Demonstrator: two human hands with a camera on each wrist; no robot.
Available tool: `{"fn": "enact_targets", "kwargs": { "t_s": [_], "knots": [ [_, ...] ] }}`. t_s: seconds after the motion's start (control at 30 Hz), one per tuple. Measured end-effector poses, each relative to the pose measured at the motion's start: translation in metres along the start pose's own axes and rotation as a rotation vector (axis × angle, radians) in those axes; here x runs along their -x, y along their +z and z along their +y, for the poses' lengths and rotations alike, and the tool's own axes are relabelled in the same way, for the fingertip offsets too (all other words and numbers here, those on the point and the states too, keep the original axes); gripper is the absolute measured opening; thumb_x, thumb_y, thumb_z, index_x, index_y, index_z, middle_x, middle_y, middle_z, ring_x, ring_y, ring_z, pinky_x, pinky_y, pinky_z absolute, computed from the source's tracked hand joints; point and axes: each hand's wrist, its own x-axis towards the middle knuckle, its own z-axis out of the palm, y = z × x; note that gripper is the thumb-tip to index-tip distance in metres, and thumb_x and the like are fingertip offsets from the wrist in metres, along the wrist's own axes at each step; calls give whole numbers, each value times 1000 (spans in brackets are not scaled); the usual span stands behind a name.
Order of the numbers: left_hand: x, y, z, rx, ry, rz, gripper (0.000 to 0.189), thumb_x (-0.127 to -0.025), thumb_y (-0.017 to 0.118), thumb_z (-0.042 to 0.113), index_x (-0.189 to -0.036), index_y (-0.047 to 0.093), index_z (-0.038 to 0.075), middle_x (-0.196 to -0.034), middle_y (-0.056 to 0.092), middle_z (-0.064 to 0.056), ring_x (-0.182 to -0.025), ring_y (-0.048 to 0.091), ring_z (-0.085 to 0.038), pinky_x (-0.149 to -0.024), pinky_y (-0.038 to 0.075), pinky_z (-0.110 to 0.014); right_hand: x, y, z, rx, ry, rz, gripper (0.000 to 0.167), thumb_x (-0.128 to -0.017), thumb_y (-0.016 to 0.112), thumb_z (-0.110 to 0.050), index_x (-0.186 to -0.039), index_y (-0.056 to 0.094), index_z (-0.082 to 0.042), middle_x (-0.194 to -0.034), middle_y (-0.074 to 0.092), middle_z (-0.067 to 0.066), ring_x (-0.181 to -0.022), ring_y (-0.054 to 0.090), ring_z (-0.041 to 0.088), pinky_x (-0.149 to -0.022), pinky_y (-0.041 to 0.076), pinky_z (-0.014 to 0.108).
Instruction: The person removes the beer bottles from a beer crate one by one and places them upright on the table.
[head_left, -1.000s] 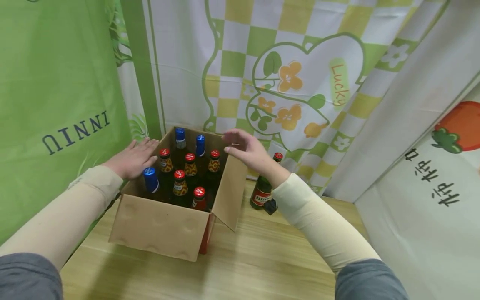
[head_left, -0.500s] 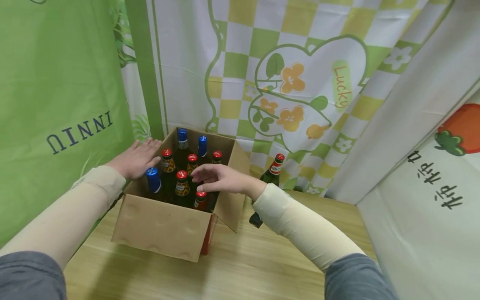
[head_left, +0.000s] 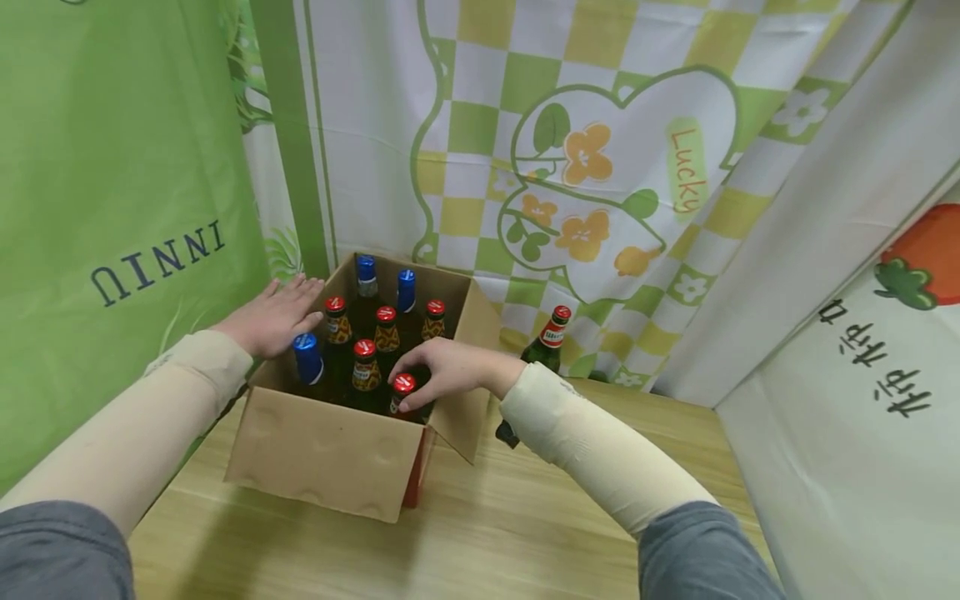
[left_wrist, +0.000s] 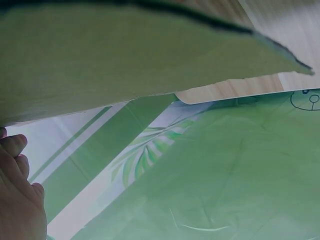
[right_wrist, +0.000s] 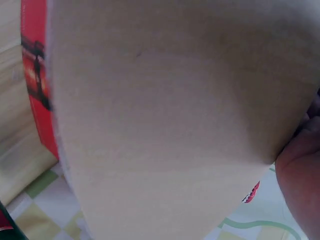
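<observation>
Red-capped bottle (head_left: 403, 385) in the near right corner of the carton (head_left: 322, 446), its neck clasped by the right-hand grip (head_left: 448, 367).
Likely heavy, smooth, breakable glass; the neck below the cap seems the place to hold. Left-hand grip (head_left: 272, 318) lies flat at the carton's left edge.

We are getting soft light; a shadow is falling on the table (head_left: 213, 537) in front of the box (head_left: 322, 450), whose inside is looking dim. Both wrist views are blurring its cardboard (right_wrist: 150, 110).
</observation>
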Motion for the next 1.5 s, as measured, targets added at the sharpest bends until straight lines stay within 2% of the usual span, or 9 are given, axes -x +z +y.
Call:
{"fn": "enact_targets", "kwargs": {
  "t_s": [0.17,0.33,0.4,0.53,0.77,1.0,1.27,1.4,1.5],
  "knots": [
    [0,2,-1,-7,4,10,63,-113,35,26,-156,20,-17,-162,19,-37,-151,9,-53,-121,3,-65,-4,1,-5,138,-23,-46,50,-95,77,-36,-132,69,-4,-131,70,8,-125,62,23,-108,45,29],
    [0,5,-3,-7,3,15,62,-113,33,27,-156,20,-17,-161,19,-37,-151,10,-54,-121,4,-66,-6,8,-5,178,11,-50,49,-99,71,-41,-131,69,-3,-146,59,13,-148,39,26,-127,12,40],
    [0,6,-5,-2,2,18,63,-113,33,28,-156,20,-17,-161,19,-37,-151,10,-54,-121,5,-66,-7,11,-6,203,9,-32,43,-100,70,-42,-124,72,-6,-140,64,11,-149,39,22,-127,8,44],
    [1,6,-4,16,5,31,62,-113,36,26,-155,23,-17,-161,20,-38,-151,12,-54,-121,5,-66,-8,18,-5,261,3,29,39,-99,69,-44,-118,76,-11,-129,72,4,-146,44,20,-127,13,46],
    [1,5,-5,19,2,31,63,-113,34,28,-154,22,-18,-160,21,-39,-150,11,-55,-121,5,-67,-5,30,-1,199,-14,159,35,-100,69,-42,-120,75,-14,-144,62,7,-135,55,17,-122,24,42],
    [2,9,-8,32,4,39,65,-113,35,31,-155,24,-17,-161,21,-38,-150,11,-55,-121,5,-67,-4,36,0,117,-27,271,48,-101,69,-38,-132,69,-1,-127,72,10,-122,65,19,-120,28,43],
    [-1,11,-15,22,19,42,70,-113,28,40,-156,22,-16,-161,21,-38,-151,10,-54,-121,5,-67,-2,39,-7,-4,-28,392,26,-102,69,-30,-107,78,-6,-129,71,11,-116,69,20,-122,29,40],
    [-1,5,-7,13,14,19,65,-114,31,32,-156,21,-16,-161,19,-38,-151,9,-54,-121,4,-67,0,41,-15,-99,-37,553,21,-100,71,-25,-91,74,-7,-101,77,8,-93,70,16,-96,49,29],
    [-2,0,0,8,9,2,63,-113,34,28,-156,21,-17,-161,20,-38,-151,9,-54,-121,4,-67,-1,42,-26,-264,-18,714,21,-101,70,-21,-85,68,-7,-78,72,3,-71,60,8,-69,49,24]
  ]
}}
